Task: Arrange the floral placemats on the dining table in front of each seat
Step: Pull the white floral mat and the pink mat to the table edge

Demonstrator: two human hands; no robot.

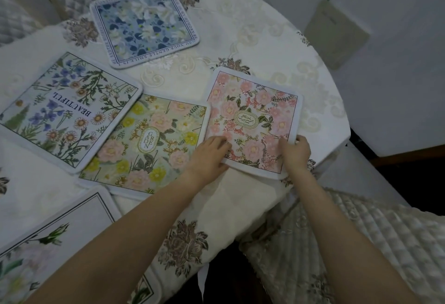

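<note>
Placemats lay spread over the dining table [265, 38], and both hands were on the pink floral placemat [252, 120] near the table's right edge. The left hand [207, 156] gripped its near left corner, fingers curled over the top; the right hand [296, 152] pinched the near right edge, thumb on top, the fingers underneath hidden. An oval label at the pink mat's centre carried letters too small and warped to read.

Just beside it on the left lay a yellow-and-pink placemat [149, 144] whose oval read "GARDEN" in broken letters; its left corner sat under a wildflower placemat [65, 111] printed "BEAUTIFUL", upside down to the camera. Farther off, a blue-and-white placemat [144, 26] bore border text, partly legible as "YOUR GENTLE SMILE". A white-rose placemat [55, 243] was cut off at the lower left. All were rounded squares with pale bound edges, on a cream embroidered tablecloth [240, 202]. Quilted chair cushions [361, 243] flanked the table.
</note>
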